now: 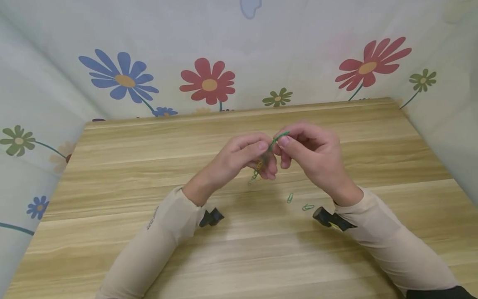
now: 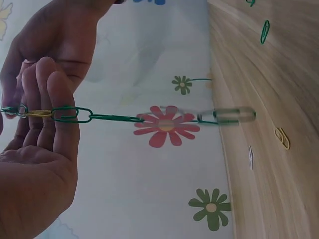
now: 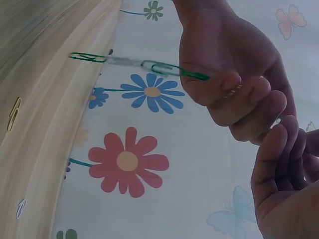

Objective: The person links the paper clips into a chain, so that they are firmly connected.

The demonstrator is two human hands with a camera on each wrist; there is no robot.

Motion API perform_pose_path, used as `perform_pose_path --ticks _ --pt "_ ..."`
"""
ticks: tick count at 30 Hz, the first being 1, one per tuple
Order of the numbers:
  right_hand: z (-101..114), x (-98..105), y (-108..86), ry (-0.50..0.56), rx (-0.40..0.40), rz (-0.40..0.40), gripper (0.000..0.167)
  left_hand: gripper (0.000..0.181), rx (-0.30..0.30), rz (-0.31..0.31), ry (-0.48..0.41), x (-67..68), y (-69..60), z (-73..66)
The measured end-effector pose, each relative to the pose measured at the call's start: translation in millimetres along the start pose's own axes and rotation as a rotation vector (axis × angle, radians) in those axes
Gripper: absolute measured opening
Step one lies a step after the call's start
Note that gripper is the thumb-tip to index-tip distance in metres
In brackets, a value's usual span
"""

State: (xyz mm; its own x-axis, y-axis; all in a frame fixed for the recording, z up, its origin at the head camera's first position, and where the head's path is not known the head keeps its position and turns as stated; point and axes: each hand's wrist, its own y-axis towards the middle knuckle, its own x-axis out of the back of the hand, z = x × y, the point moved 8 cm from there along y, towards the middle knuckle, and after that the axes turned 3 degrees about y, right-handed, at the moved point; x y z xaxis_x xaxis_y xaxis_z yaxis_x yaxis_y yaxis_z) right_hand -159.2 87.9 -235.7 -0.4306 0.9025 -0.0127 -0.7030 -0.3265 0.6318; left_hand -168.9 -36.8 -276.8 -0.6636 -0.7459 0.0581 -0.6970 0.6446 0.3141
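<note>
A chain of linked paper clips (image 2: pixel 117 118), green and yellow with a blurred pale link, hangs below my hands. My left hand (image 1: pixel 244 153) holds the chain's upper part with its fingers curled, seen also in the right wrist view (image 3: pixel 234 79). Close beside it, my right hand (image 1: pixel 317 151) pinches a green paper clip (image 1: pixel 282 135) between thumb and forefinger, at the chain's top end. Fingers hide where this clip meets the chain. On the table below the right hand lie two loose green paper clips (image 1: pixel 290 197).
The wooden table (image 1: pixel 149 166) ends at a flower-printed curtain (image 1: pixel 157 33). A loose yellow paper clip (image 2: pixel 282 138) and a white paper clip (image 2: pixel 250 158) lie on the table. Black wrist cameras (image 1: pixel 212 217) stick out from both sleeves.
</note>
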Motion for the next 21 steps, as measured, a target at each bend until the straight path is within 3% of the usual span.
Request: perform_pose_path --ticks 8,15,18,21 --pt "3.6 -9.8 -2.2 -0.075 -0.026 0.025 0.009 0.037 -0.070 -0.051 -0.081 0.5 -4.0 -8.5" --pt "4.2 -6.9 -4.1 -0.166 -0.032 0.005 0.010 0.030 -0.064 -0.161 -0.031 8.9 -9.3 -15.3" --pt "0.2 -4.2 -5.5 -0.227 -0.080 0.038 0.012 0.025 -0.058 -0.220 -0.029 15.1 -11.3 -21.9" --pt "-8.6 0.3 -11.4 -0.354 -0.172 0.097 0.012 0.020 -0.073 -0.251 -0.052 20.1 -11.7 -29.0"
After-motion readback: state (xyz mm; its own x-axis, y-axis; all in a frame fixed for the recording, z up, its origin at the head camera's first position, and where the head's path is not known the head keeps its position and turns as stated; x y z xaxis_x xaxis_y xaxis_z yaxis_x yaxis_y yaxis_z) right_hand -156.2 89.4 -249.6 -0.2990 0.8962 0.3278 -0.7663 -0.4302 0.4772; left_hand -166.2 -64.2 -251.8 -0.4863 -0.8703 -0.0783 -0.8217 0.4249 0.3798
